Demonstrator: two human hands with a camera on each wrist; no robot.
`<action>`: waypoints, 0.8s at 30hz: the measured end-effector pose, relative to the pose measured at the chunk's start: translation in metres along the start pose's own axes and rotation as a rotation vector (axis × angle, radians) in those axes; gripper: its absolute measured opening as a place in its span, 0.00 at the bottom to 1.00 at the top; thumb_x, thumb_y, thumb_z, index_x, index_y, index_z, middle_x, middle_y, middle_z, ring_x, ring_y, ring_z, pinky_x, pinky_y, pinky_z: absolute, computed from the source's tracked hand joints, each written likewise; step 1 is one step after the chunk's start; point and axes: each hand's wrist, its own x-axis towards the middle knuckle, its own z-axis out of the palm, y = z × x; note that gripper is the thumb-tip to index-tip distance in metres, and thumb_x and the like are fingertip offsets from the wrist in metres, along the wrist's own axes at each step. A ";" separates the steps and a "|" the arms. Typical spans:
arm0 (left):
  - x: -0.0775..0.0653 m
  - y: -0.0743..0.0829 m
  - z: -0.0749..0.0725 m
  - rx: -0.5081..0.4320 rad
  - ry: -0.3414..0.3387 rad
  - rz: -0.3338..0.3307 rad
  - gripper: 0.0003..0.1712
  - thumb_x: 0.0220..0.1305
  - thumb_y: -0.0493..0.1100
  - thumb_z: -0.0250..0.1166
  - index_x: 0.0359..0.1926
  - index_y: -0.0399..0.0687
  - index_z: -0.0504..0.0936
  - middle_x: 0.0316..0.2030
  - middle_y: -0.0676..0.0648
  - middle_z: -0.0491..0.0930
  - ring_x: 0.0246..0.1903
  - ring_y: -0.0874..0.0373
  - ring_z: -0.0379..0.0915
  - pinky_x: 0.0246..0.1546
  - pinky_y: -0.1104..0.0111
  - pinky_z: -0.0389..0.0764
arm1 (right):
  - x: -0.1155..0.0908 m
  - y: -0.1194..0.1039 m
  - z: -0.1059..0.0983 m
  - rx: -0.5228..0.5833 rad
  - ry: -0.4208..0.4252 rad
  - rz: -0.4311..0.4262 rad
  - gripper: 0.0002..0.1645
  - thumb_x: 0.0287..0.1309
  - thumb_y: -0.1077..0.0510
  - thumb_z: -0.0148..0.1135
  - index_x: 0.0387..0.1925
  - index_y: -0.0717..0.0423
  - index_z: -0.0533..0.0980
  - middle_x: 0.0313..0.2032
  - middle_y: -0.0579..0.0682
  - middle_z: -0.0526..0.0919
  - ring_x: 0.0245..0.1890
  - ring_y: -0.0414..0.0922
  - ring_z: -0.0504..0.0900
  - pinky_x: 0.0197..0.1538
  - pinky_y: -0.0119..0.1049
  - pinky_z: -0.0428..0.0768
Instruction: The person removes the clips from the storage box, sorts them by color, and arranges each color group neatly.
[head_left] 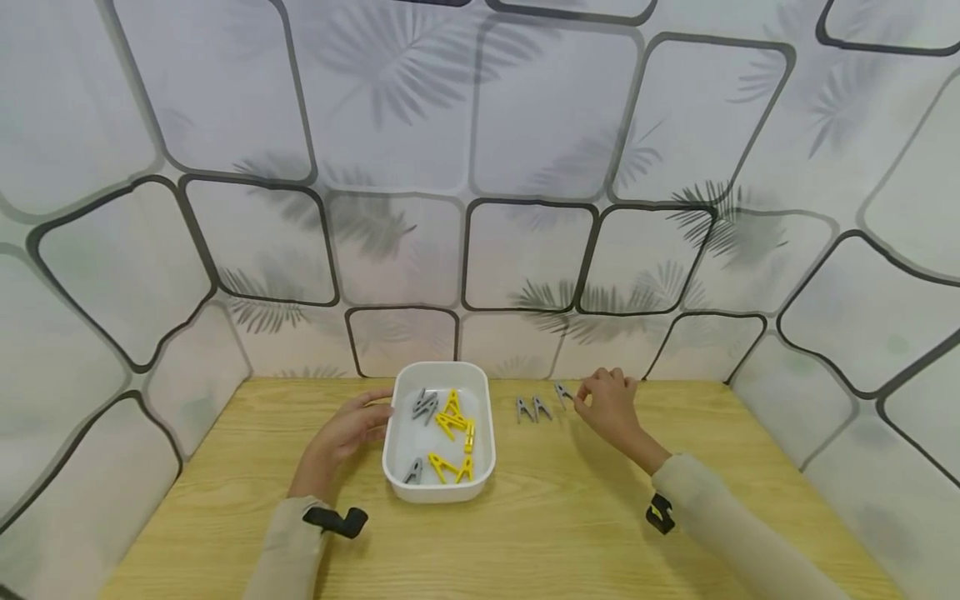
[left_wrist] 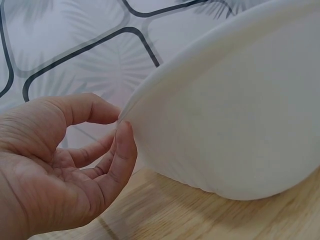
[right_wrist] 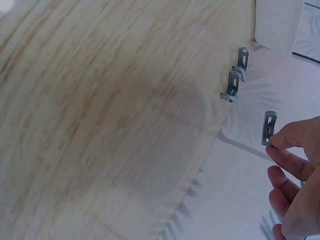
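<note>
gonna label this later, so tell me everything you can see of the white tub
The white tub is open-topped, a rounded rectangle with smooth, plastic-looking walls and a rim. It stands upright on the wood-grain table, its long sides running away from the person. Grey and yellow clothespins lie scattered inside. The left grip touches its left edge.
</note>
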 end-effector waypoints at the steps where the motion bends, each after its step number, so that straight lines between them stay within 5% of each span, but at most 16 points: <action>1: 0.000 0.000 0.000 0.002 -0.005 0.004 0.35 0.74 0.36 0.58 0.76 0.30 0.56 0.50 0.49 0.82 0.45 0.64 0.81 0.47 0.70 0.83 | 0.000 0.000 0.001 -0.001 0.001 0.005 0.11 0.55 0.63 0.71 0.20 0.52 0.80 0.34 0.55 0.79 0.38 0.56 0.68 0.46 0.56 0.58; 15: 0.000 -0.003 -0.004 0.017 0.005 -0.006 0.35 0.74 0.37 0.57 0.76 0.33 0.56 0.55 0.45 0.81 0.47 0.63 0.81 0.48 0.69 0.83 | -0.004 0.008 0.023 0.009 -0.107 0.144 0.08 0.58 0.60 0.70 0.23 0.54 0.81 0.40 0.59 0.81 0.51 0.63 0.71 0.55 0.66 0.63; 24: 0.002 -0.003 -0.005 0.001 0.002 -0.008 0.36 0.73 0.37 0.58 0.76 0.32 0.56 0.49 0.51 0.82 0.45 0.65 0.81 0.47 0.70 0.84 | -0.004 0.010 0.024 0.013 -0.113 0.178 0.08 0.57 0.61 0.68 0.23 0.55 0.82 0.39 0.59 0.81 0.48 0.61 0.71 0.51 0.62 0.63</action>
